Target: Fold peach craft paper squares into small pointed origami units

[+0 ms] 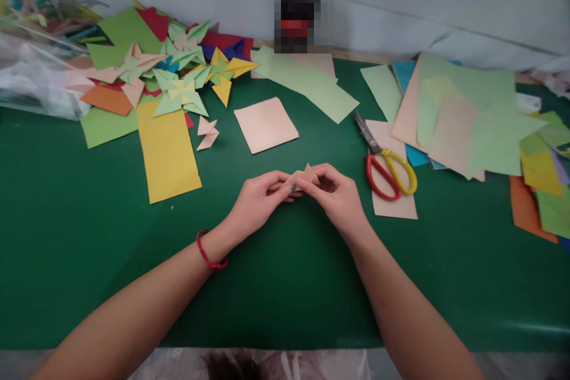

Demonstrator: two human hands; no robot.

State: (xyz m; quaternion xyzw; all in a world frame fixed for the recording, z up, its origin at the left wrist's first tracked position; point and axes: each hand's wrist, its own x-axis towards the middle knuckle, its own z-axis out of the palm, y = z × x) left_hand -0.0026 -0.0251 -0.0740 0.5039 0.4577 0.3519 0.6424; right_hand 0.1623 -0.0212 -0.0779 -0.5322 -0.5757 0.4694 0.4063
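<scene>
A small piece of folded pale pink paper (308, 176) is pinched between both hands above the green table. My left hand (262, 199) grips its left end, thumb on the near side. On the right end, my right hand (337, 193) closes with thumb and fingers, and a pointed corner sticks up between the hands. Just beyond them lies a stack of square pink paper (266, 124). Left of that stack sits a small folded pink piece (207, 133). Scissors (385, 160) with one red and one yellow handle rest on a pink sheet (392, 208) to the right.
Folded paper stars (182, 92) and coloured sheets heap at the back left, beside a clear plastic bag (40, 77). A yellow sheet (169, 154) lies in front of them. Loose green and pink sheets (467, 113) spread at the right. A wall (423, 6) borders the green table (285, 285).
</scene>
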